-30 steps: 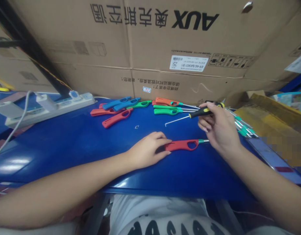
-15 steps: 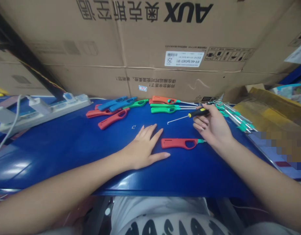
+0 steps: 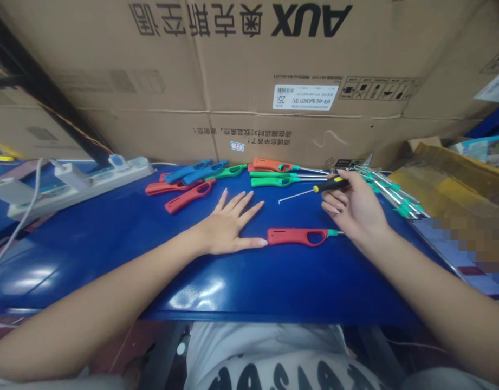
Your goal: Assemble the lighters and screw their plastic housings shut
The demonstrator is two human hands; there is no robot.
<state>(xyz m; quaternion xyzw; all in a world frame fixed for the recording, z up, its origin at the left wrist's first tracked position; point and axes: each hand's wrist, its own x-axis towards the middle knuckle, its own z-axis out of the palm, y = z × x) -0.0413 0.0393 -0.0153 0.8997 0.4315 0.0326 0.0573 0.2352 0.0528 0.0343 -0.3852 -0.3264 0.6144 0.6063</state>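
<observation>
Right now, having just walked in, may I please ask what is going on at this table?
A person's right hand holds a black-and-yellow hook-tipped tool. The left hand is spread open and holds nothing, its thumb beside the handle end of a red long-necked lighter; whether they touch is hard to tell. That lighter lies on the blue table, its far end hidden by the right hand. Farther back lie an orange lighter and green lighters.

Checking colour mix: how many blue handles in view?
2: one blue handle right of the white power strip, another blue handle just right of that. More might be hidden beneath.
</observation>
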